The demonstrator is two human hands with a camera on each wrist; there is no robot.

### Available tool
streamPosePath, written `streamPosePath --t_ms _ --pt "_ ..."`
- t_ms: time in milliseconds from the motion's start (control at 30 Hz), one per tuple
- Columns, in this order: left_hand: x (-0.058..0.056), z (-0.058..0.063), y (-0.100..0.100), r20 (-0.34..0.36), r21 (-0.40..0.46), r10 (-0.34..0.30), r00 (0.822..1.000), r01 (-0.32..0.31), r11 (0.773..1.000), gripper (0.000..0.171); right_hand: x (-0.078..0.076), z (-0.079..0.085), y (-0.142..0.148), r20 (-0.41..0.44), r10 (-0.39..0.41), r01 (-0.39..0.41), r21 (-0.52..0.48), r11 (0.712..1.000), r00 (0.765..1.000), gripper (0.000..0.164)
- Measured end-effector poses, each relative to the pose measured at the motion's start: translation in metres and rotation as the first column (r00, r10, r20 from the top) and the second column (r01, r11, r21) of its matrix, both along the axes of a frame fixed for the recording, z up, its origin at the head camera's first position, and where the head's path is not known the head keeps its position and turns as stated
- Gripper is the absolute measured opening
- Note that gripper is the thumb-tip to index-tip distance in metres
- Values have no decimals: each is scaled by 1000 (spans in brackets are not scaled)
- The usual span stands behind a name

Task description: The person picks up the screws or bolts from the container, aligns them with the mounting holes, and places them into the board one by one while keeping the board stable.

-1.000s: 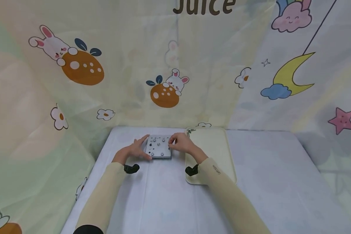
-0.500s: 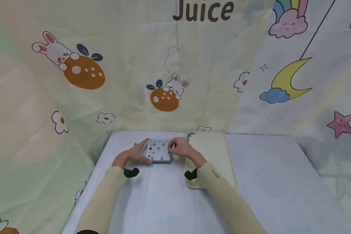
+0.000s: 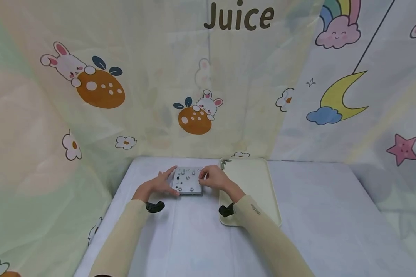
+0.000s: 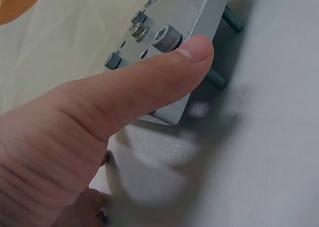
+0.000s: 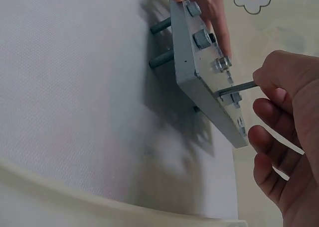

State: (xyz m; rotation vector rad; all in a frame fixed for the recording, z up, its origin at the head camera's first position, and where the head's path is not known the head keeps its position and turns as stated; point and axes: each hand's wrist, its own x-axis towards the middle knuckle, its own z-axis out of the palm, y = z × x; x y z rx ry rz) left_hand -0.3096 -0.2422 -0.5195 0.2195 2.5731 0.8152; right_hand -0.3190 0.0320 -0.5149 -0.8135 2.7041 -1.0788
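Unchanged since earlier frame: you are gripping metal plate [image 3: 186, 184] with spread left hand [image 3: 158, 184], pinching thin rod [image 5: 239, 88] at plate corner with right hand [image 3: 214, 177].

A cloth-walled booth, this one, with creased backdrop [image 3: 149, 88] hanging just beyond the table's far edge [image 3: 209, 157] and down both sides! Nursery-style prints everywhere: bunny [image 3: 206, 103], yellow moon [image 3: 336, 92], pink star [image 3: 402, 149], "Juice" lettering [image 3: 239, 17]; home or workshop, can't tell.
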Motion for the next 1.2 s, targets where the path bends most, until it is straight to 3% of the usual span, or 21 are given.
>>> streamPosePath --t_ms 733,933,1200 --pt "-5 -8 -3 6 7 7 1000 -7 1000 132 3 -6 3 26 -16 16 6 1000 1000 6" --pt "-5 -10 -3 12 10 -4 1000 4 1000 131 4 -18 16 -7 -63 63 -1 998 998 5" --pt "-6 -5 -2 40 11 3 999 -3 1000 129 2 -26 45 35 -152 153 -19 988 988 5"
